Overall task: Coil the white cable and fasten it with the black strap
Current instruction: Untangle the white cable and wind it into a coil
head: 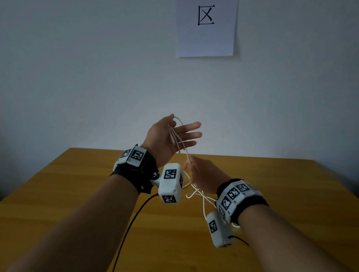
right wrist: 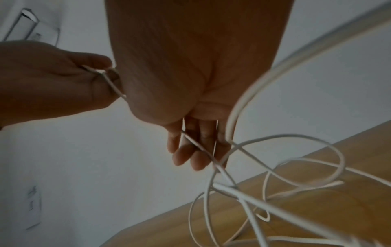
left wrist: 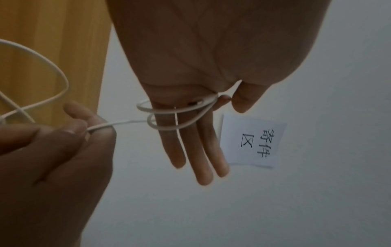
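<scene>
My left hand (head: 181, 133) is raised above the table, palm turned right, three fingers (left wrist: 203, 150) held straight. A few loops of the thin white cable (head: 175, 139) run round those fingers (left wrist: 169, 110), and the thumb (left wrist: 243, 100) pins the cable at the base of the hand. Just below it, my right hand (head: 199, 173) pinches the same cable (left wrist: 101, 127) between thumb and fingertips. The loose rest of the cable (right wrist: 296, 138) hangs tangled from the right hand down to the table. No black strap is visible in any view.
The wooden table (head: 72, 212) stretches under both arms, its far edge against a white wall. A paper sign (head: 206, 17) hangs on that wall. A thin black wire (head: 126, 228) from the wrist camera trails across the table on the left.
</scene>
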A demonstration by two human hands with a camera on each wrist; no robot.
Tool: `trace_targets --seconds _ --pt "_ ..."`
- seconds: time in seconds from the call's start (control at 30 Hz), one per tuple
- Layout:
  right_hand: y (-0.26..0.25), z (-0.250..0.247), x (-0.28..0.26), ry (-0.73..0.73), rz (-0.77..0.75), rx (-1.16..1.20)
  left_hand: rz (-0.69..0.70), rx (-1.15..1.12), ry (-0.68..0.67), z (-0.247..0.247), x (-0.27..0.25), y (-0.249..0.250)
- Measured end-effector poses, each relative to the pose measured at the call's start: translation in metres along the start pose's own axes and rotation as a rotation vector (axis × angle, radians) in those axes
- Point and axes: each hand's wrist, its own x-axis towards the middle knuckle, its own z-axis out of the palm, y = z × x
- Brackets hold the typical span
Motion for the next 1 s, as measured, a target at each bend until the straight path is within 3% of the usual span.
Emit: trace_targets --seconds 0.1,0.23,0.4,0.57,0.83,1.0 --pt "-0.009 -0.001 0.0 -0.066 -0.045 -0.04 -0.028 0.132 -0.044 0.005 0.0 -0.005" --pt "-0.012 -0.004 0.0 -0.118 -0.044 -0.02 0.003 0.396 0.066 0.005 0.002 -0.011" --pt "-0.01 -0.008 0.001 -0.043 -0.059 -0.027 -0.02 0.757 0.177 -0.002 0.007 -0.022" --pt "-0.012 -0.01 0.001 -0.006 -0.092 0.035 -0.025 1.331 0.237 -0.015 0.005 -0.035" --pt "-0.005 -0.017 0.002 0.055 -0.061 0.015 -0.104 1.766 0.203 -0.036 0.009 -0.047" --pt "0.003 -0.029 -0.001 0.084 -0.022 -0.032 -0.257 1.91 0.161 -0.044 0.009 -0.043"
